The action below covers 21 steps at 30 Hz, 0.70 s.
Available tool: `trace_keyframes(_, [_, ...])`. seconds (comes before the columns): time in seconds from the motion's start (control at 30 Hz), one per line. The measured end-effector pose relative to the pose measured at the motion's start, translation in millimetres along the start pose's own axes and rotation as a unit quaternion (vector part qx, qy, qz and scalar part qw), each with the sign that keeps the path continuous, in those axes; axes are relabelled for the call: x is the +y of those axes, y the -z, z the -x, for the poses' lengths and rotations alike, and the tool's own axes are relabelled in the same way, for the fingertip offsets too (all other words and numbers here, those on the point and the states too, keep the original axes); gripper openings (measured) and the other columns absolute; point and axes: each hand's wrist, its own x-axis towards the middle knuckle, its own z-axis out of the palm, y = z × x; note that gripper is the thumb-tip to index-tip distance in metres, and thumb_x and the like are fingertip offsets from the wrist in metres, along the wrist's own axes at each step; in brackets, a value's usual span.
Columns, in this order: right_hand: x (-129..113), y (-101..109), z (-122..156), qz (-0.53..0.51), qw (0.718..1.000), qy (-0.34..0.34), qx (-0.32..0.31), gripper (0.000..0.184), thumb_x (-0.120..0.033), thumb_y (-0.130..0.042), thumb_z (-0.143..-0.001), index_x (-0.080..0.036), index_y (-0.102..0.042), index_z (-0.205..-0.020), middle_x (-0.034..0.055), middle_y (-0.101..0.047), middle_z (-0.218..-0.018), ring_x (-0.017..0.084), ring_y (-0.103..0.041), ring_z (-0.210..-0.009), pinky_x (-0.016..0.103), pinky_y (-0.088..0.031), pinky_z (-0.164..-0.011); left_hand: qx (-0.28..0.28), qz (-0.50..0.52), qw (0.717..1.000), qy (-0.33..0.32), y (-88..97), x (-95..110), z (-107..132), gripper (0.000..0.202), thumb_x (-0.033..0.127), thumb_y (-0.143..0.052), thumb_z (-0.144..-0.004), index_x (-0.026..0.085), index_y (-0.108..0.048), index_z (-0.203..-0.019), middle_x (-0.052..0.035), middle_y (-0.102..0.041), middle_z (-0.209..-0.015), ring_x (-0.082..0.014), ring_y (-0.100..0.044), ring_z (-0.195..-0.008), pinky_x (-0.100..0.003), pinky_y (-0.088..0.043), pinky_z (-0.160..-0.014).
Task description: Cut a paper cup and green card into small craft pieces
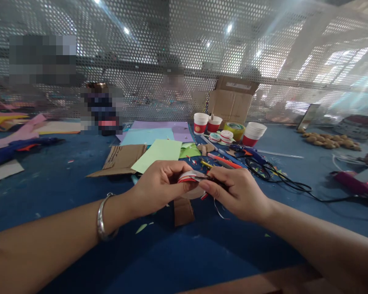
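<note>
The clock face is laid on the table (125,255), twelve o'clock pointing away from the wearer. Items are listed from left to right.

A silver bracelet (101,220) sits at the left wrist. The left hand (162,181) is closed, thumb below and curled fingers above, pinching a red-and-white paper piece (186,176). The piece lies at three o'clock from that hand, at its fingertips, raised off the table. Its long axis runs roughly from nine to three o'clock. The left hand is the nearer of the two, having direct hold; the right hand (239,190) stands at the piece's three o'clock end.

Condition of the piece: curved and thin, mainly white on top, with red along its lower edge. A brown cardboard scrap (184,212) lies on the table at six o'clock from it. A pale rounded panel (193,193) shows just below it, at five o'clock.

At the right end, a slim dark tool (206,177) meets the piece; it is probably scissors, though the fingers cover most of it. A thin white strip (219,210) hangs at about eight o'clock from the right hand, which is closed around the tool, thumb directed toward nine o'clock.
</note>
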Motion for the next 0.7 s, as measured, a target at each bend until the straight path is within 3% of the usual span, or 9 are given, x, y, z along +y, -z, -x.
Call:
trace_keyframes(0.27, [-2.6, -4.0, -0.1, -0.010, 1.000, -0.021, -0.018, 0.042, -0.049, -0.049, -0.098, -0.020, -0.045, -0.068, -0.0052, -0.040, -0.056, 0.009, -0.033, -0.051, 0.024, -0.025, -0.048, -0.026, 0.010, 1.000, 0.009, -0.2, 1.9, 0.0, 0.022, 0.035, -0.070, -0.084, 0.014, -0.063, -0.078, 0.0028, -0.054, -0.068, -0.0094, -0.046, -0.061, -0.020, -0.039, -0.056])
trace_keyframes(0.7, [-4.1, -3.2, -0.1, -0.006, 0.999, -0.036, -0.005, 0.046, -0.051, -0.047, -0.099, -0.020, -0.043, -0.065, -0.0043, -0.040, -0.058, 0.009, -0.035, -0.053, 0.025, -0.026, -0.050, -0.009, 0.037, 0.998, 0.040, -1.5, 2.9, -2.2, 0.027, 0.038, -0.074, -0.079, 0.015, -0.062, -0.073, 0.0027, -0.054, -0.065, -0.0088, -0.044, -0.058, -0.019, -0.037, -0.052])
